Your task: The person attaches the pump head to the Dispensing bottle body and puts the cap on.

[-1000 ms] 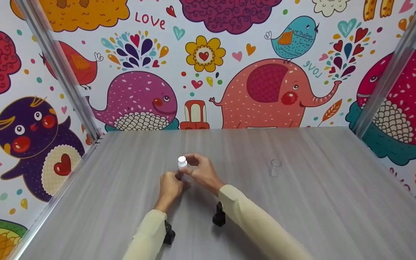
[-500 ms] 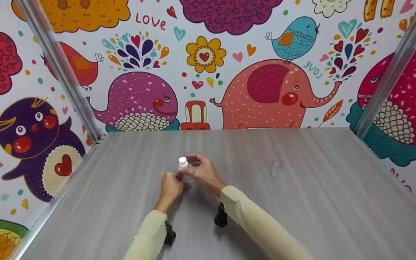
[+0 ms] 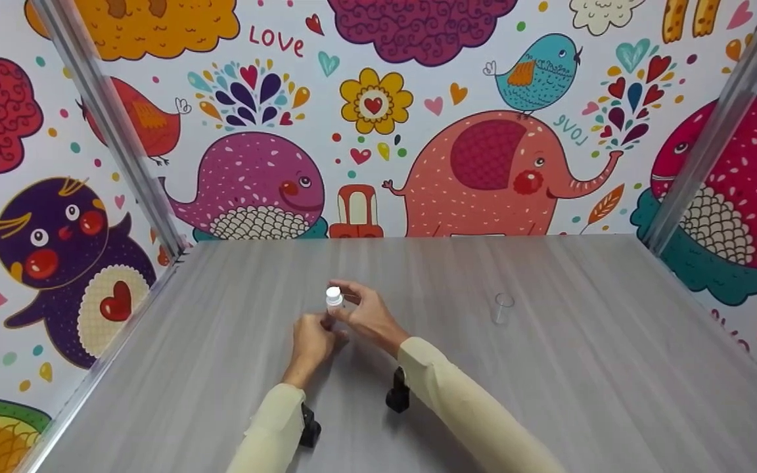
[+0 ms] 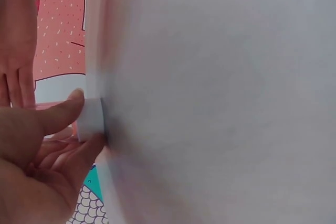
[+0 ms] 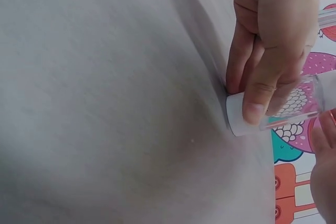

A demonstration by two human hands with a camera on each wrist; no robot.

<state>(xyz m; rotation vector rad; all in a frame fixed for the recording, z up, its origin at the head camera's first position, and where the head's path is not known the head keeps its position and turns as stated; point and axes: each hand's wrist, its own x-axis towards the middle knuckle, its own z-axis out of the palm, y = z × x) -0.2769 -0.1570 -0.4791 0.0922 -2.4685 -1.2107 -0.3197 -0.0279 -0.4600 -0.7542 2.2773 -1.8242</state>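
A small clear bottle [image 5: 295, 109] with a white base and a white top [image 3: 333, 293] stands upright on the table. My left hand [image 3: 311, 341] pinches the white base [image 4: 92, 119] between thumb and fingers, right down at the tabletop. Higher up, the thumb and fingers of my right hand [image 3: 372, 315] curve round the upper part, just below the white top; in the right wrist view that hand [image 5: 324, 169] shows only at the edge. To the right, apart from both hands, is a small clear cup-like cylinder [image 3: 503, 309].
The wood-grain table [image 3: 589, 368] reaches back to a wall [image 3: 444, 151] printed with cartoon animals. Metal posts [image 3: 106, 118] rise at the table's two far corners. A black wrist mount [image 3: 398, 391] sits on each sleeve.
My right fingers have shifted slightly around the upper part of the bottle. My left hand keeps its place at the base, and the clear cylinder has stayed where it was.
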